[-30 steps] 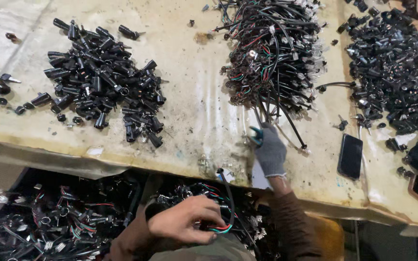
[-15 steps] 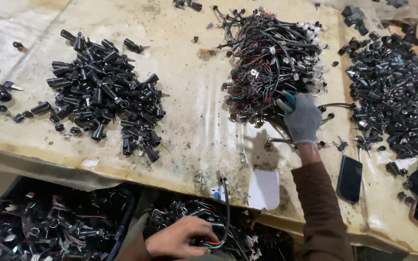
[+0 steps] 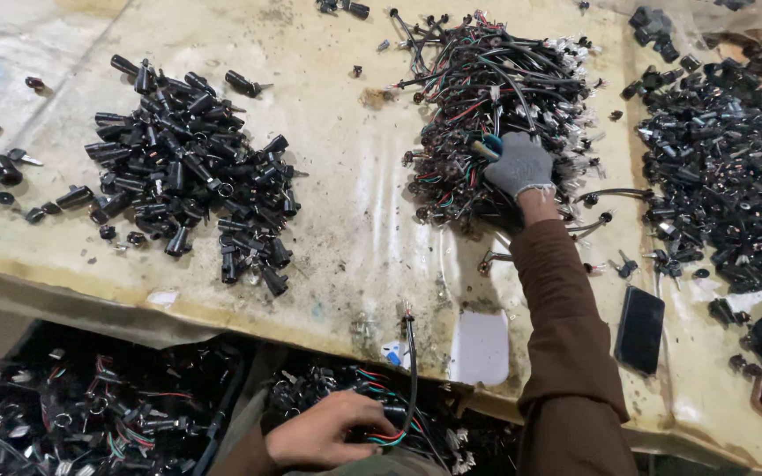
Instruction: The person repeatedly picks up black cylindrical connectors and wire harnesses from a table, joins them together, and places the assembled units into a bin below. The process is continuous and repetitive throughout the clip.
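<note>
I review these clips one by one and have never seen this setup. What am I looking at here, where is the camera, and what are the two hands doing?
No machine here: a person works with two hands, filmed by a camera on their head looking down. The right hand, in a grey glove, reaches into a tangled pile of wire harnesses on a stained worktable. The bare left hand is low by the table's near edge, holding a wired part with red and green leads. Also on the table: a heap of black cylindrical parts, another heap of black parts at far right, and a dark phone. Bins of more wired parts sit below.
</note>
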